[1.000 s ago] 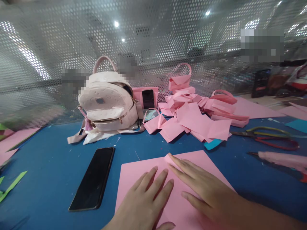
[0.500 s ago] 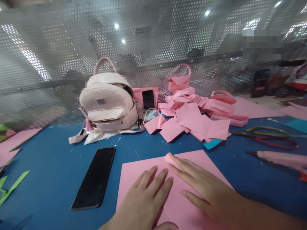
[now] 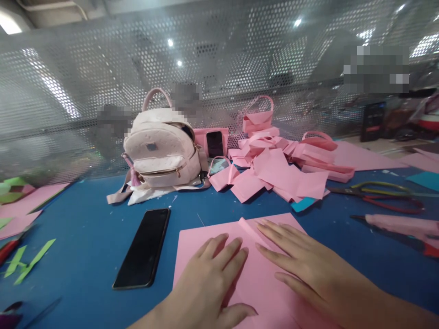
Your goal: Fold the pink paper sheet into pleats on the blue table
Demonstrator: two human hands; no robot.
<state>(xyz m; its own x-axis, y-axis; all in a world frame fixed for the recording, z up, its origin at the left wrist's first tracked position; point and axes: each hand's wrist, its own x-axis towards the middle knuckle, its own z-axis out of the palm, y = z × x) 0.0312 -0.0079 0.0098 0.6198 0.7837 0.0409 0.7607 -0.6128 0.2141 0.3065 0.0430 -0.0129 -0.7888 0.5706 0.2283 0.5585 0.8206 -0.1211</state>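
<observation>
A partly open backpack (image 3: 161,157), contents hidden, stands at eleven o'clock from the pink paper (image 3: 255,283). On that paper, at six o'clock, left hand (image 3: 214,274) and right hand (image 3: 305,262) lie flat, moderately spread.

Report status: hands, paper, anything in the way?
Left hand, right hand: open on pink sheet. Fold showing between them. Black phone left of sheet, apart.
</observation>
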